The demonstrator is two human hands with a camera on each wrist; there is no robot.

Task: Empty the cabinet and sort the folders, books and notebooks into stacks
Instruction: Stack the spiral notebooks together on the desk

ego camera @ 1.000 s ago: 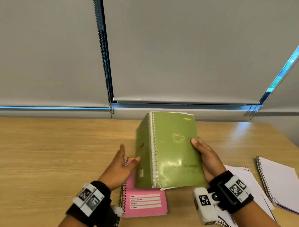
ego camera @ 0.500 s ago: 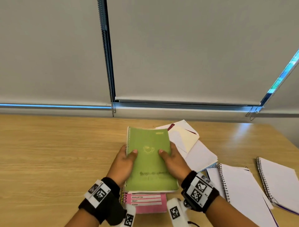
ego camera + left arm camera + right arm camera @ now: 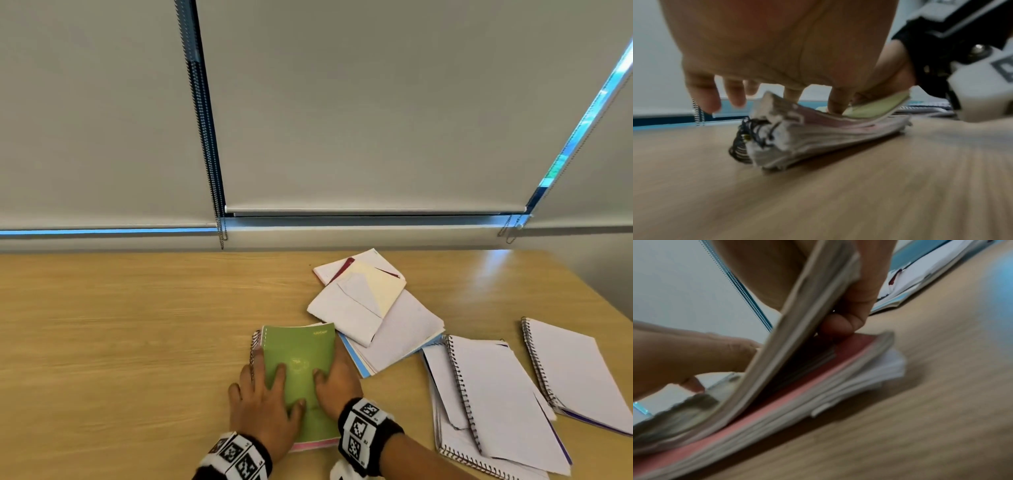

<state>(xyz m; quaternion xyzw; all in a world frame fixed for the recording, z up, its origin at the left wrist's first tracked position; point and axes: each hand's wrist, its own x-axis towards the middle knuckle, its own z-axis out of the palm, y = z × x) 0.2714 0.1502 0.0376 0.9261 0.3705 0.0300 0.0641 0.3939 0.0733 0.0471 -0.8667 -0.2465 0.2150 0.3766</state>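
Looking down from the head view: pale wooden table [image 3: 120,342] against a wall of drawn grey roller blinds [image 3: 359,120], bead chains [image 3: 205,137] hanging between them. Loose white papers [image 3: 370,308] fanned right of centre, two spiral-bound white notebooks [image 3: 486,394] further right. Compared with half a second back, green notebook [image 3: 301,377] now lying lower and flatter on the pink notebook [image 3: 313,444], only a pink strip showing at the near edge. Left hand [image 3: 263,401] spread flat, fingers wide, pressing the green cover and its spiral edge; right hand [image 3: 337,380] at the right edge, thumb on top.

From the left wrist (blurred): same wood grain, stack seen end-on, black spiral coil [image 3: 742,146] at the near corner, fingers [image 3: 702,94] straight and splayed above it, thumb tip down on the top cover.

From the right wrist: green notebook's right edge [image 3: 797,337] lifted and bowed, fingers [image 3: 838,324] curled under it, resting on the pink cover [image 3: 855,344]; gripping that edge, then.
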